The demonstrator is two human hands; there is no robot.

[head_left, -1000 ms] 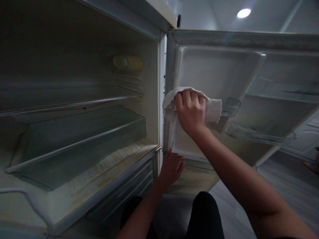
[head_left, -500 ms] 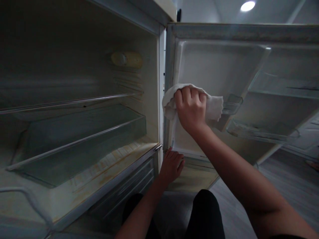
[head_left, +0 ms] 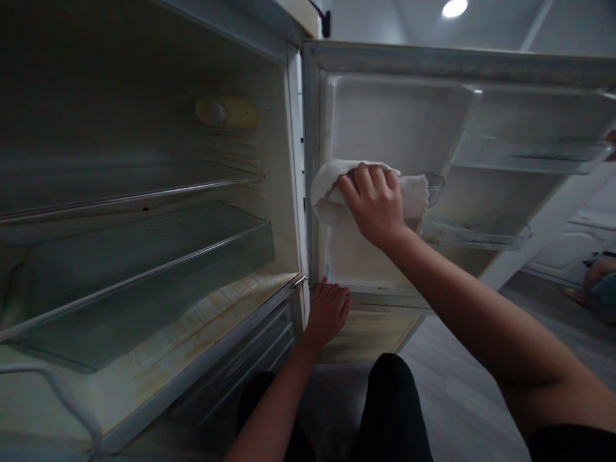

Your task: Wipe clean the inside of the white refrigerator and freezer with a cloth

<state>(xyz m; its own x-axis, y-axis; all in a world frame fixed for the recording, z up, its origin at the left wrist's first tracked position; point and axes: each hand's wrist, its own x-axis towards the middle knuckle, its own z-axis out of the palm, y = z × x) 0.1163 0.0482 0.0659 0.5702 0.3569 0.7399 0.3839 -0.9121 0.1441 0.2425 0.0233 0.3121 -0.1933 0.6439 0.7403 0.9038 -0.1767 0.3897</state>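
Note:
My right hand [head_left: 373,199] is closed round a white cloth [head_left: 414,196], holding it against the inner side of the open fridge door [head_left: 399,115], near the hinge edge. The cloth's folded part bulges out to the left of my fingers, and its scalloped end hangs to the right. Lower down, my left hand [head_left: 331,311] rests at the door's bottom corner by the hinge. Its fingers are stretched out, with nothing seen in them.
Left of me is the fridge interior, with a glass shelf [head_left: 158,282], a yellowed lamp cover [head_left: 226,112] and brown stains on its floor. Clear door bins [head_left: 476,234] line the door's right part. At the far right, parts of another person show near white cabinets.
The view has shifted, so the fridge and door appear further left, and more of the room shows at right. My right hand still grips the cloth against the door; my left stays at the corner.

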